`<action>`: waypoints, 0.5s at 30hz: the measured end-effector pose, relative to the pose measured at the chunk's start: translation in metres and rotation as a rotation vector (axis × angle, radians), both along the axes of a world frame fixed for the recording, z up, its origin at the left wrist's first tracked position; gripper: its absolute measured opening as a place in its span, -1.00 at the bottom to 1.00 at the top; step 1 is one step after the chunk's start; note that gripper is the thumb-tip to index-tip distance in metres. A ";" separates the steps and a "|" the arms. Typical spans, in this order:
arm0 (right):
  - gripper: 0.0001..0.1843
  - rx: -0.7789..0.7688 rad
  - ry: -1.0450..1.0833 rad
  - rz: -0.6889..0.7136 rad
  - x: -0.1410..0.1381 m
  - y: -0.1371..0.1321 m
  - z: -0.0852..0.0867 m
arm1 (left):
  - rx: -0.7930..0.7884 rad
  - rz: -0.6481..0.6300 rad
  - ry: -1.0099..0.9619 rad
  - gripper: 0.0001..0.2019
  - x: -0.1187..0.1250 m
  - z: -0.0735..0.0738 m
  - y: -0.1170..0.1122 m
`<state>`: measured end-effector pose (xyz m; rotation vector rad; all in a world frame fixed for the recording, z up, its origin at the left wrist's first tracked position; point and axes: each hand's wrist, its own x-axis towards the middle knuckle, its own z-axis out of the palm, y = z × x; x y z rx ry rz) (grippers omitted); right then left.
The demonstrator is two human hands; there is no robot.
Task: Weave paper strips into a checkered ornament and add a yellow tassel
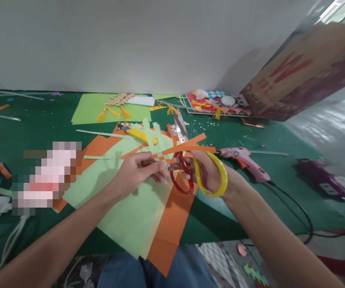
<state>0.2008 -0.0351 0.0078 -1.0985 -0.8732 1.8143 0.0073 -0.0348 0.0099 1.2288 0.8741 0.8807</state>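
Note:
My left hand (138, 170) pinches a small weave of light green and orange paper strips (160, 155) between thumb and fingers. Loose strip ends stick out upward and to the right of it. Hooked on my right hand (206, 166) is a pair of scissors (182, 139) with one red and one yellow handle, blades pointing up and away. The fingertips of that hand also reach the right side of the weave. Below both hands lie light green paper sheets (127, 216) over orange paper (172, 216). A yellow utility knife (138, 135) rests just beyond the left hand.
A pink glue gun (246, 162) with a black cord lies right. Behind are tasselled woven pieces (120, 102) and a pile of paper crafts (220, 104). A brown paper bag (307, 72) stands back right. A white cable (13, 236) runs along the left; a wall closes the back.

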 end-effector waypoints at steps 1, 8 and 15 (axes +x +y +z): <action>-0.74 0.011 0.012 0.004 -0.001 0.001 -0.001 | -0.005 -0.014 0.002 -0.79 0.000 0.001 0.000; -0.81 0.092 0.013 0.047 -0.008 0.003 -0.002 | -0.005 0.006 0.018 -0.73 0.000 0.004 0.000; -0.73 0.235 -0.053 -0.026 -0.028 -0.002 -0.002 | -0.015 0.023 0.029 -0.70 0.001 0.003 -0.003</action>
